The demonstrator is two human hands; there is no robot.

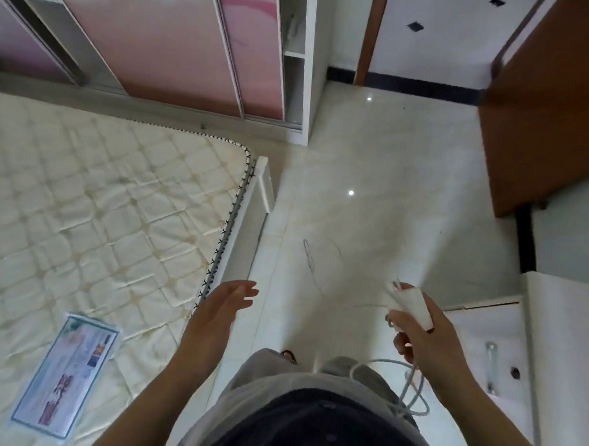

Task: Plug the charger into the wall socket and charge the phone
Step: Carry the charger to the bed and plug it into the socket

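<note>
One hand (427, 335) grips charger (415, 306); other (220, 307) spread empty.

Charger (415, 306): motion-blurred, prongs indistinct, lower end hidden in right hand (427, 335). Cable (411, 385): upper run covered by fingers, loop partly against trousers. Mattress (100, 195): cut by left edge. Leaflet (66, 374) on mattress: print too blurred to read. Forearms: cut by bottom edge. Brown door (547, 116): cut by right edge.
</note>
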